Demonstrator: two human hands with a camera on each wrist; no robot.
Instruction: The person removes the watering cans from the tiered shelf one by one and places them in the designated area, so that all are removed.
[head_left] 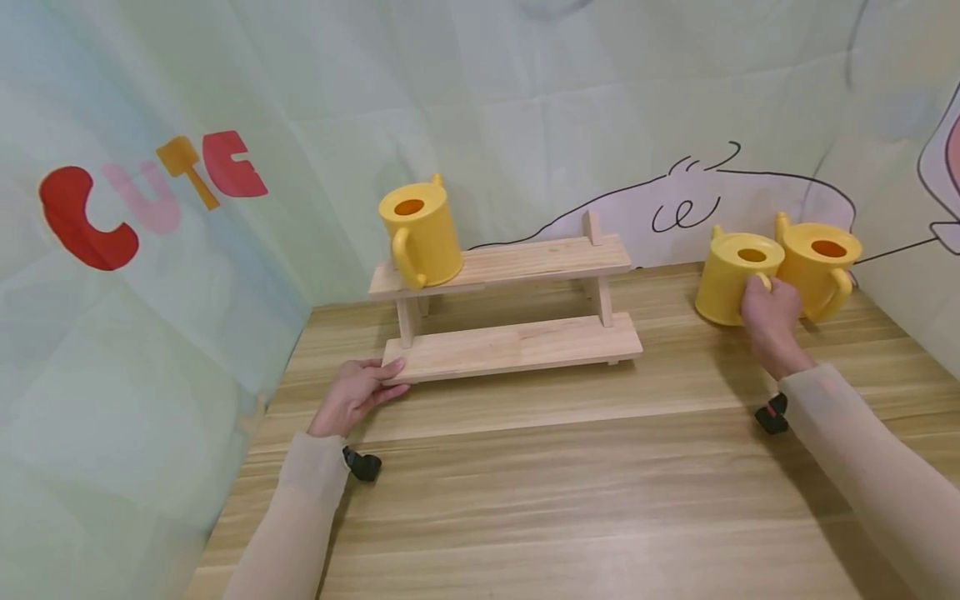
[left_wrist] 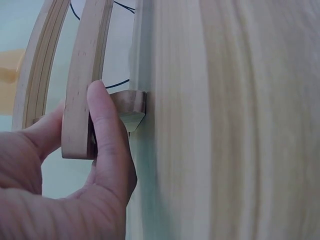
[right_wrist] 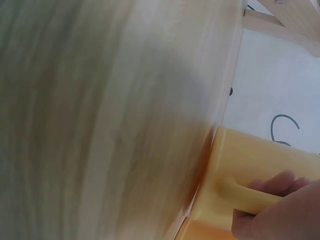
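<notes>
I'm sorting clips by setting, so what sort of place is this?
Probably an indoor tabletop set up for filming: a wood-grain table, a creased cloth printed with "CUTE" and line drawings behind it, and a two-tier wooden shelf bearing a yellow watering can.

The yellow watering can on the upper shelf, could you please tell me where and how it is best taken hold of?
The yellow watering can is probably best gripped by its handle, coming from the near side with fingers curled round it: the can stands upright on the upper shelf, handle facing outward and spout tip toward the backdrop.
</notes>
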